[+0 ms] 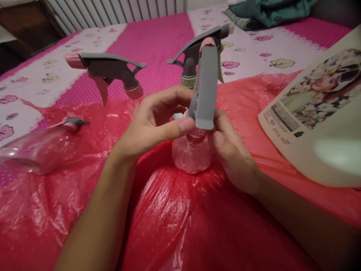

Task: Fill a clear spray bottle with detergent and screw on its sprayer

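At centre frame, the left hand [152, 128]'s grip pinches the grey trigger sprayer [207, 90] above the clear bottle [191, 156]; the right hand [234, 158]'s hold is unclear. Keep the sprayer square to the neck.

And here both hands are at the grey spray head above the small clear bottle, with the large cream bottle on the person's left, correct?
Not quite: the head view shows the large cream bottle on the person's right. The left hand and right hand are indeed at the grey spray head above the small clear bottle.
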Demonstrator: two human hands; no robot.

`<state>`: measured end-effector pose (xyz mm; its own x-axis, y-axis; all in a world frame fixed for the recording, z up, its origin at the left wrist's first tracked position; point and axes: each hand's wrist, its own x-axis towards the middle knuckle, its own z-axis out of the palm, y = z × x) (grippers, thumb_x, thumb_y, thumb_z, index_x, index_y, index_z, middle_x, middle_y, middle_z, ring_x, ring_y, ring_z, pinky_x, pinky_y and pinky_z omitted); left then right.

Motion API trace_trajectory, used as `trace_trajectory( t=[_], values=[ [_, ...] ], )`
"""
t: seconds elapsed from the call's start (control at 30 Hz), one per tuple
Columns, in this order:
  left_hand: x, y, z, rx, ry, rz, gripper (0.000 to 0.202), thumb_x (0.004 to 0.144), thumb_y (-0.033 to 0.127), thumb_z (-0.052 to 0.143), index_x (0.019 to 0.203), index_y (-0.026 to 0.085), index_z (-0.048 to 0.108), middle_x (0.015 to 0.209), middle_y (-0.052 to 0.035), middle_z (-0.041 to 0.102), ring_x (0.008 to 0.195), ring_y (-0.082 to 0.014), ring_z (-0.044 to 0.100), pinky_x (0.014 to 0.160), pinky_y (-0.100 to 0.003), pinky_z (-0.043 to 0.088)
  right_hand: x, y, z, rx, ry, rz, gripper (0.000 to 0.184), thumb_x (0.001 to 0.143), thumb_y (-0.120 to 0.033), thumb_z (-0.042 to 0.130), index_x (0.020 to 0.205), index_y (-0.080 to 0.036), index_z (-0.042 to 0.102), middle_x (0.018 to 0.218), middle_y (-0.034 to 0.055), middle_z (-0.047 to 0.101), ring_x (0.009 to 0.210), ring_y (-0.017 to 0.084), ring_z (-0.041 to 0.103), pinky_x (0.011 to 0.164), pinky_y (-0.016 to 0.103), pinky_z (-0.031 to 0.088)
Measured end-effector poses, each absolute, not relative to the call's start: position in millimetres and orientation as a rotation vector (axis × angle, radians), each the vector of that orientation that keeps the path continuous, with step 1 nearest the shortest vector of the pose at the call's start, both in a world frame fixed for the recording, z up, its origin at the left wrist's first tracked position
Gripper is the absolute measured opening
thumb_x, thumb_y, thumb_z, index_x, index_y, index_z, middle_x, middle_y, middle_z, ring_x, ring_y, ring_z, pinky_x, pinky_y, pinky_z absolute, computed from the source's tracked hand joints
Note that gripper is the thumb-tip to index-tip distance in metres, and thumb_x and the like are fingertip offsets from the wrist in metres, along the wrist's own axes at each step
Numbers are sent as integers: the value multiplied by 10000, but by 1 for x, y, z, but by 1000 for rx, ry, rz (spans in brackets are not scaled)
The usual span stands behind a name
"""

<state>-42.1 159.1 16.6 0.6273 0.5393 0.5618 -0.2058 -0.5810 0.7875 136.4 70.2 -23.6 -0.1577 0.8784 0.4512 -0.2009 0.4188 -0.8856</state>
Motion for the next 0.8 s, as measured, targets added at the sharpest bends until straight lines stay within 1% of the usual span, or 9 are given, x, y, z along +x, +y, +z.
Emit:
trace_trajectory(
  t=[0.1,0.2,0.3,0.43,0.53,0.63,0.7,0.8],
  values=[
    [-45,162,14,1974,298,1026,223,936,389,738,1120,277,794,1080,-45,767,1023,-237,740,900,-353,634,137,71,-22,-634,-1427,1069,285,1067,-462,514,1306,-311,553,1501,-6,603,1441,195,548,1246,424,451],
    [-47,166,11,1999,297,1043,217,964,375,696,1142,296,791,1156,-40,766,1101,-272,745,929,-386,626,137,71,-20,-639,-1440,1065,302,1075,-441,506,1342,-310,557,1599,-24,537,1527,193,464,1306,440,379],
    [-47,172,10,2017,250,1020,245,953,422,697,1147,309,794,1197,-37,761,1147,-302,738,960,-401,622,136,70,-22,-635,-1437,1065,287,1082,-411,511,1359,-345,553,1615,-60,518,1555,163,422,1335,408,338],
    [-45,176,12,2026,185,945,327,934,490,700,1170,282,789,1251,-51,742,1209,-339,710,976,-419,626,135,71,-26,-614,-1426,1060,345,1081,-440,515,1411,-337,519,1644,-45,493,1559,207,428,1313,492,372],
    [-45,172,14,1951,231,899,352,917,511,727,1152,256,786,1262,-59,748,1242,-331,694,1055,-422,597,135,72,-26,-684,-1442,1000,339,1077,-459,526,1394,-342,540,1635,-55,504,1560,204,427,1325,491,345],
    [-46,166,15,1881,262,875,292,934,455,727,1151,267,782,1321,-51,726,1308,-315,655,1162,-433,531,135,72,-25,-721,-1453,984,314,1079,-462,519,1368,-345,554,1635,-61,501,1565,196,418,1331,469,330],
    [-46,165,15,1861,260,863,246,928,442,733,1086,263,791,1283,-49,740,1333,-318,640,1188,-439,513,135,72,-25,-706,-1460,986,311,1083,-449,512,1372,-341,551,1634,-55,502,1572,188,407,1334,459,321],
    [-47,165,15,1865,267,810,267,898,496,749,958,239,790,1103,-39,781,1327,-325,646,1189,-439,512,136,73,-26,-706,-1488,955,341,1078,-440,522,1406,-349,550,1624,-48,514,1575,181,400,1343,432,299]
  ],
)
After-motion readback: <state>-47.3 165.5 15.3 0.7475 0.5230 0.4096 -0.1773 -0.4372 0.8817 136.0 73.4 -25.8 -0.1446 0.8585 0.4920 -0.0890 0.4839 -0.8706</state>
